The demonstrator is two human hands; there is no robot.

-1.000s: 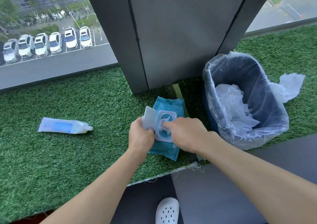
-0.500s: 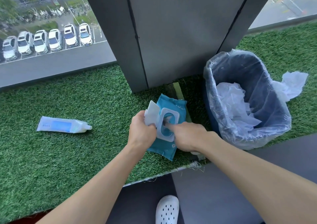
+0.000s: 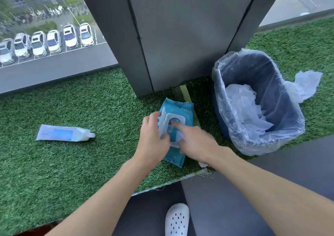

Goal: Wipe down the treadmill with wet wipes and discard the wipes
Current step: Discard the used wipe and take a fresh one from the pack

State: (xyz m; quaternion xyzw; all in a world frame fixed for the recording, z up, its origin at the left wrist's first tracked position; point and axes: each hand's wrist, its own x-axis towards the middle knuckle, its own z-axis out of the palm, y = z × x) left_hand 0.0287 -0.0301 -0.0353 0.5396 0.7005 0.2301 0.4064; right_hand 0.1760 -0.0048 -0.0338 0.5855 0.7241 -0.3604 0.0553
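Risk lies in the pull, judged from the head view: several damp sheets could be dragged out together, or the light wipe pack (image 3: 182, 109) lifted off the turf (image 3: 90, 109), if it is not held down. The pack lies flat on the turf beside the lined bin (image 3: 282, 98). Its white flip lid (image 3: 162, 122) is gripped and held back by the left hand (image 3: 153, 138). The right hand (image 3: 197, 141) has its forefinger in the oval opening; whether a wipe is pinched cannot be told. Soft teal film, a rigid plastic lid, bristly synthetic grass and a thin crinkled liner are seen.
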